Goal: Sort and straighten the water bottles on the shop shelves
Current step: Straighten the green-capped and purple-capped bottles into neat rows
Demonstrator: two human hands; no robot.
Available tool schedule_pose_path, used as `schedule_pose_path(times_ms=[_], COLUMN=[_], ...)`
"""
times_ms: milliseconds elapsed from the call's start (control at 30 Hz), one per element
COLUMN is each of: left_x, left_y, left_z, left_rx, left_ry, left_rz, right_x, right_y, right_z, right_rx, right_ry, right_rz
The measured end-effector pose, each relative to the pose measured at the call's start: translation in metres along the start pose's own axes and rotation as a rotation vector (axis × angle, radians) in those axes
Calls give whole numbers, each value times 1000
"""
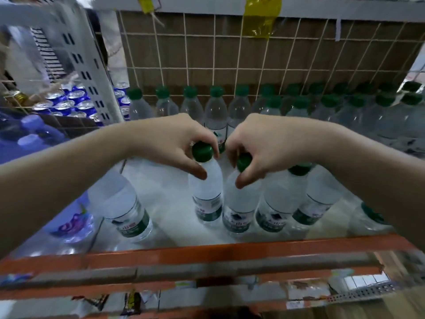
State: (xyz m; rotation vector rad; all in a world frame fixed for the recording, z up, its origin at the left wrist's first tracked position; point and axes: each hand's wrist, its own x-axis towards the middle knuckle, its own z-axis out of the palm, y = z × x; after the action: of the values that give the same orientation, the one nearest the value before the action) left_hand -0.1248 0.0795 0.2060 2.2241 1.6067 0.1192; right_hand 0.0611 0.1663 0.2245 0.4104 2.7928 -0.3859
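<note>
1. Your left hand (pixel 170 139) comes in from 8 o'clock and sits just left of centre. Its fingers (pixel 212 145) curl over the green cap and the thumb lies on the shoulder, so it pinches the top of the green-capped bottle (pixel 207 192).
2. That bottle stands roughly upright on the white shelf (pixel 161 180), toward the front, base at 6 o'clock from the cap.
3. Your right hand (pixel 271 143) comes in from 4 o'clock, just right of centre. Its fingers are curled round the cap of the second bottle (pixel 239 203), thumb on the shoulder. The cap is partly hidden.
4. The two held bottles stand side by side, and their bodies meet low down near the labels.
5. Front-row bottles (pixel 276 203) are packed just beside the second bottle at its 3 o'clock. One cap shows under your right wrist.
6. A lone bottle (pixel 124 203) stands at 8 o'clock, well apart from the held pair. Its top is hidden under your left forearm.
7. Back-row bottles (pixel 216 107) line up at 12 o'clock against the wire grid (pixel 207 54). They are denser and blurred toward 2 o'clock.
8. The orange shelf edge (pixel 207 252) runs across at 6 o'clock.
9. Blue cans (pixel 69 102) sit at 10 o'clock beyond the slotted upright (pixel 92 65), with blue-capped bottles (pixel 34 127) at 9 o'clock.
10. A yellow tag (pixel 262 14) hangs at 1 o'clock.
</note>
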Motion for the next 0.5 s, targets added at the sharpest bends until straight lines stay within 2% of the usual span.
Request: schedule_pose_path(times_ms=[100, 333, 500], left_x=[8, 52, 79], left_y=[-9, -40, -56], left_z=[-1, -23, -31], left_rx=[55, 34, 9], left_ry=[54, 55, 154], left_rz=[17, -104, -154], right_x=[8, 37, 62], right_y=[4, 54, 88], right_z=[-6, -36, -43], right_rx=[-87, 9, 1], right_ry=[83, 165, 214], right_rz=[55, 159, 183])
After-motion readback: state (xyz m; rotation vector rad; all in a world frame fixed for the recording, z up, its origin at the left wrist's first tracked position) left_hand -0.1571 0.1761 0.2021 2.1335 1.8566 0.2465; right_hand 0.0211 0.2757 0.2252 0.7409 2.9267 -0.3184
